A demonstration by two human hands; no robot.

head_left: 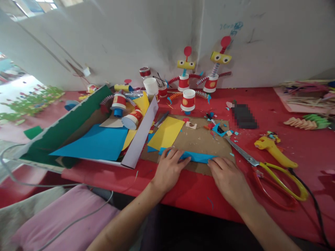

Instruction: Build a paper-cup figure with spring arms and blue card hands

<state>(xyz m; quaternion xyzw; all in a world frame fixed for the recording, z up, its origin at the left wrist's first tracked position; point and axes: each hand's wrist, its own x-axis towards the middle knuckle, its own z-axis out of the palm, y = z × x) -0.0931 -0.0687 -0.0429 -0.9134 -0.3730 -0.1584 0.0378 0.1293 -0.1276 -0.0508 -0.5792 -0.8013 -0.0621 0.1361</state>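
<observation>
A long blue paper strip (196, 157), seemingly folded or rolled, lies across the brown cardboard sheet (199, 139) in front of me. My left hand (170, 167) has its fingers curled over the strip's left part, with the thumb along its near edge. At the right end, my right hand (226, 176) grips it between bent fingers and thumb. Just beyond my left hand rests a yellow paper sheet (167, 131), partly over more blue paper. Scissors (251, 159) with yellow and red handles lie to the right of my right hand.
A yellow glue gun (277, 150) with a black cord sits at the right. On the left is an open box (86, 115) with a blue sheet (96, 143) and paper-cup figures. Another cup figure (188, 100) stands behind the cardboard. Paper scraps litter the red table (272, 118).
</observation>
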